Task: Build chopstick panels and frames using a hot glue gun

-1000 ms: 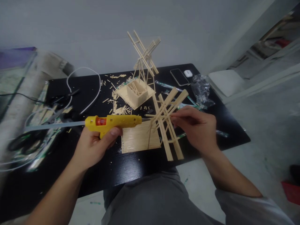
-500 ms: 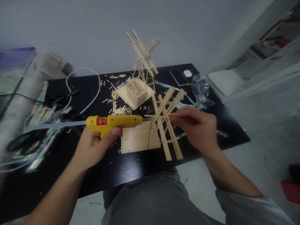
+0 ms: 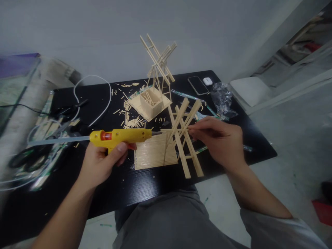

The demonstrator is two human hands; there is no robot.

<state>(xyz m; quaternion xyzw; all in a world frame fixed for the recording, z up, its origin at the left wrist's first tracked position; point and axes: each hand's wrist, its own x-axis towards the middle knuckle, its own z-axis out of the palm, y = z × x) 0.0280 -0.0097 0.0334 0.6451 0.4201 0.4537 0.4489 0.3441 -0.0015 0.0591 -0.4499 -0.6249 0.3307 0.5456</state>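
A plain grey wall [image 3: 207,31] rises behind a black wood-grain counter [image 3: 145,186], with a pale square seat [image 3: 250,90] beyond its right end. The hands are apart, each clamped on something. The left hand [image 3: 101,162] is wrapped around the grip of a yellow plastic glue gun [image 3: 124,136], and a long translucent glue stick [image 3: 59,139] juts from its back end. The gun is held level, its dark nozzle pointing right, just beside an X-shaped frame of pale wooden sticks [image 3: 179,142]; whether the tip touches is too small to tell. The right hand [image 3: 220,141], on the frame's other side, has thumb and forefinger pinched on a thin stick at the crossing of the bars.

Under the gun and partly behind the frame lies a flat panel of closely laid pale sticks [image 3: 153,152]. Farther back stands a wooden model tower [image 3: 158,65] with crossed ladder-like arms, and in front of it an open pale box [image 3: 151,110] holding short sticks. Cut stick pieces [image 3: 135,122] are scattered to the left. At the far right are a dark phone [image 3: 197,85], a small white case [image 3: 207,81] and crumpled clear plastic [image 3: 223,100]. A white cord [image 3: 110,93] loops at the left, near blurred black-handled scissors [image 3: 28,159].
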